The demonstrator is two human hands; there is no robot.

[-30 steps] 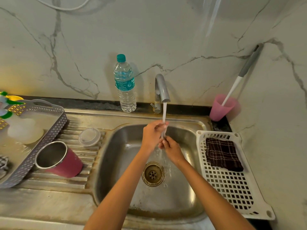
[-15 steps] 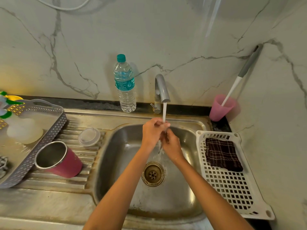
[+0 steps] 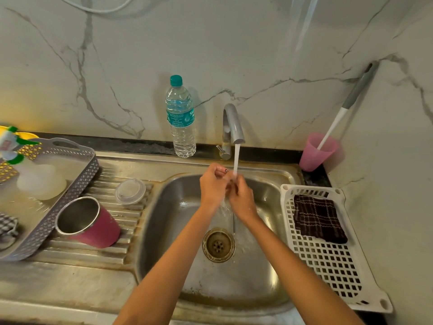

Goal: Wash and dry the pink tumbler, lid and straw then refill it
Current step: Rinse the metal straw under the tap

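Both my hands are together under the running tap (image 3: pixel 232 123), over the sink (image 3: pixel 264 273). My right hand (image 3: pixel 242 198) is curled round a thin straw (image 3: pixel 234 222), whose lower end pokes out below it toward the drain. My left hand (image 3: pixel 212 185) has its fingers curled at the straw's upper end, beside the water stream. The pink tumbler (image 3: pixel 98 227) lies on its side on the drainboard, its steel mouth facing left. Its clear lid (image 3: pixel 130 191) lies flat on the drainboard just behind it.
A water bottle (image 3: pixel 181 118) stands behind the sink, left of the tap. A white basket (image 3: pixel 332 261) with a dark checked cloth (image 3: pixel 318 219) sits right of the sink. A pink cup (image 3: pixel 315 153) holding a brush stands in the corner. A grey tray (image 3: pixel 58 207) is at far left.
My two hands have risen a little toward the spout and closed together. The straw's lower end now shows below my right hand. Water keeps running.
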